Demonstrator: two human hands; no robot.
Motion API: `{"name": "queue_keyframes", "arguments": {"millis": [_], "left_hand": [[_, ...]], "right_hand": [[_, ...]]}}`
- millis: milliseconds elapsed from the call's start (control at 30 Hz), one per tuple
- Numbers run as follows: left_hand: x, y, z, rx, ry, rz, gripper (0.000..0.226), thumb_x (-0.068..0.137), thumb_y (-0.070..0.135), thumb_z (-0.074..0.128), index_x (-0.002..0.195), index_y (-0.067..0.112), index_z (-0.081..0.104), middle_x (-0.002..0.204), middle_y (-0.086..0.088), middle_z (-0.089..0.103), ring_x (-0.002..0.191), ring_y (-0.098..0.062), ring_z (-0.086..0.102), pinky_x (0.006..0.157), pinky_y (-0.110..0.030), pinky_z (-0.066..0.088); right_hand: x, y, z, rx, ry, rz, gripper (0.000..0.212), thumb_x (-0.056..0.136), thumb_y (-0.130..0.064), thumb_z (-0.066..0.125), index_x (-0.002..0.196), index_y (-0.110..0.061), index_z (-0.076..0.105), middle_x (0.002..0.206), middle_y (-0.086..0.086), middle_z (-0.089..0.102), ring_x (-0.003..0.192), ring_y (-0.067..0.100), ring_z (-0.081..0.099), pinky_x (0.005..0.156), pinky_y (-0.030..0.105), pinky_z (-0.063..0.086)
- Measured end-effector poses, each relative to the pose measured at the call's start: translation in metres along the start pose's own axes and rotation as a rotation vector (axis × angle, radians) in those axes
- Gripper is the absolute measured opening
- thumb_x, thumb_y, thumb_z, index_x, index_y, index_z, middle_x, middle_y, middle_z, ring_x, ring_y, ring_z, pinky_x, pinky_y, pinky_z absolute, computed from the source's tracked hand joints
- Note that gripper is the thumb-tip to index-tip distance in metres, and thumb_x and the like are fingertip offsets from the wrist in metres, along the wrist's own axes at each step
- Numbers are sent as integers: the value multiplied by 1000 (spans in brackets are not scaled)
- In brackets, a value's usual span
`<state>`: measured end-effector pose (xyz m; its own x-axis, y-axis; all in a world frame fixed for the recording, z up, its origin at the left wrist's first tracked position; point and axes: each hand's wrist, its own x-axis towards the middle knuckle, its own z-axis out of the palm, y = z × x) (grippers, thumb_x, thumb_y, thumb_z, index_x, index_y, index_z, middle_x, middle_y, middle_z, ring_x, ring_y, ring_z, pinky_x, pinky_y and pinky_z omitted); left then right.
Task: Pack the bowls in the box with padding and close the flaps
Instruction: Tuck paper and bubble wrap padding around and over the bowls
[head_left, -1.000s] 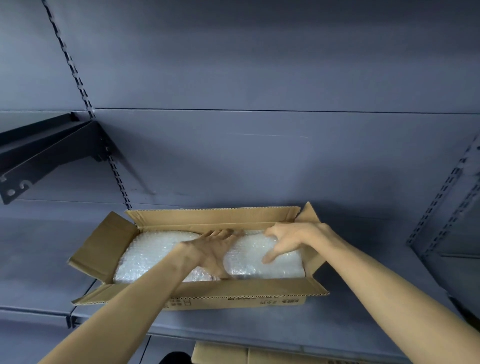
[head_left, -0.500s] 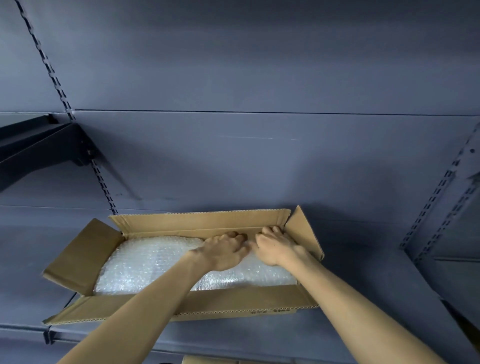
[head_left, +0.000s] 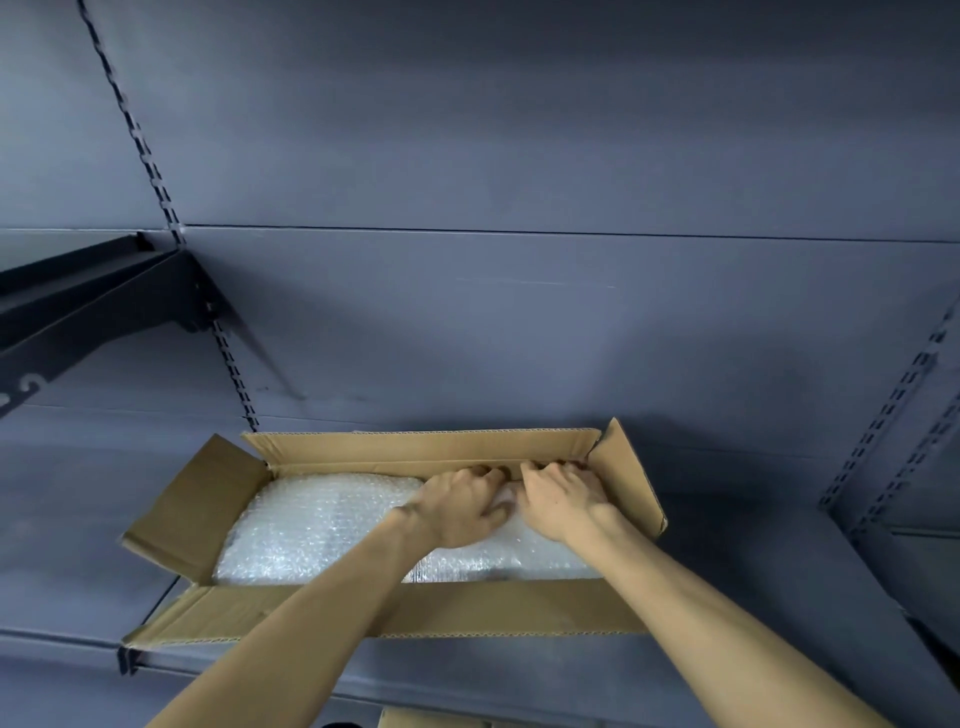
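**Padding tucked at the far wall, flaps yet to close**

While both hands work at the back of the cardboard box (head_left: 415, 608), the step in hand looks like the last of the padding: seating the bubble wrap (head_left: 322, 525) over the contents before any flap comes down. The left hand (head_left: 457, 506) lies palm-down on the wrap, fingers curled and pushed toward the seam where the wrap meets the far wall. The right hand (head_left: 563, 499) sits just beside it, fingers bent the same way and dug in at that seam; whether either hand pinches an edge of the wrap or only presses it, I cannot tell. The bowls themselves are not visible; by my reading they lie under the wrap, which fills the box from end to end. The box rests on a grey shelf (head_left: 753, 571), and all four flaps stand open: the far flap (head_left: 415, 447) upright, the left end flap (head_left: 202, 504) splayed outward, the right end flap (head_left: 626, 478) raised, the near flap (head_left: 467, 608) folded out under the forearms.

The next move likely calls for drawing both hands clear of the box, then folding the two end flaps inward first, so the long ones can close over them.
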<state>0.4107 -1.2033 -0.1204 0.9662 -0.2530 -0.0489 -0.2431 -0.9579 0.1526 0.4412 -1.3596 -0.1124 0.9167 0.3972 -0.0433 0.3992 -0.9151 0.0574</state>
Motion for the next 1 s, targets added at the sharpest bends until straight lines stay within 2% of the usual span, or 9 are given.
{"name": "queue_keyframes", "arguments": {"millis": [67,133,233,333,400,500,667,800,1000], "left_hand": [[-3,-2,-6,35,77,61,46,99,42,49,139,21,47,137,-4,59,119,-33,60,93,-43,50],[-9,-6,-11,21,75,145,56,96,49,54,145,24,44,146,3,50,130,-24,53,102,-41,47],[-20,-15,-21,54,-153,192,86,85,66,63,154,26,30,159,5,29,144,-17,35,115,-37,36],[-28,-22,-26,152,-295,132,108,80,62,72,161,26,9,168,4,6,153,-18,17,123,-39,25],[-31,-19,-21,189,-301,123,109,84,58,70,162,25,2,169,1,2,155,-19,10,126,-38,16],[-33,-12,-8,263,-275,143,101,91,57,61,161,22,-2,165,-7,9,153,-26,9,127,-41,9],[-29,-10,-8,340,-284,160,102,91,47,65,161,20,-4,161,-10,12,150,-28,13,125,-44,16],[-30,-11,-7,230,-307,142,98,92,35,65,161,20,-2,163,-6,8,150,-28,11,122,-41,26],[-30,-11,-5,282,-296,152,95,92,31,64,161,19,0,161,-8,8,149,-29,12,120,-43,30]], "right_hand": [[-7,10,-11,-29,29,-106,35,102,-34,47,131,-14,52,132,13,62,128,34,54,100,43,46],[-15,20,-20,-21,-54,-255,49,96,-39,59,139,-18,49,137,7,52,133,28,45,105,44,44],[-23,27,-30,-93,-274,-384,87,79,-48,78,152,-24,37,138,1,42,132,22,36,106,41,43],[-24,26,-33,-141,-340,-371,97,76,-40,83,155,-23,29,141,5,38,133,26,36,108,42,42],[-25,23,-29,-161,-360,-361,99,79,-32,82,158,-21,23,145,7,35,135,27,34,110,42,40],[-25,18,-24,-208,-395,-347,108,81,-20,75,163,-20,5,152,10,27,140,29,27,115,44,35],[-26,21,-24,-252,-348,-375,107,81,-23,76,162,-22,7,149,12,31,136,29,32,113,44,35],[-30,30,-27,-202,-329,-381,101,82,-25,77,161,-27,13,148,7,32,136,27,34,112,41,39],[-31,29,-28,-292,-375,-334,124,71,-6,72,162,-24,-9,154,7,24,142,26,27,114,40,34]]}}
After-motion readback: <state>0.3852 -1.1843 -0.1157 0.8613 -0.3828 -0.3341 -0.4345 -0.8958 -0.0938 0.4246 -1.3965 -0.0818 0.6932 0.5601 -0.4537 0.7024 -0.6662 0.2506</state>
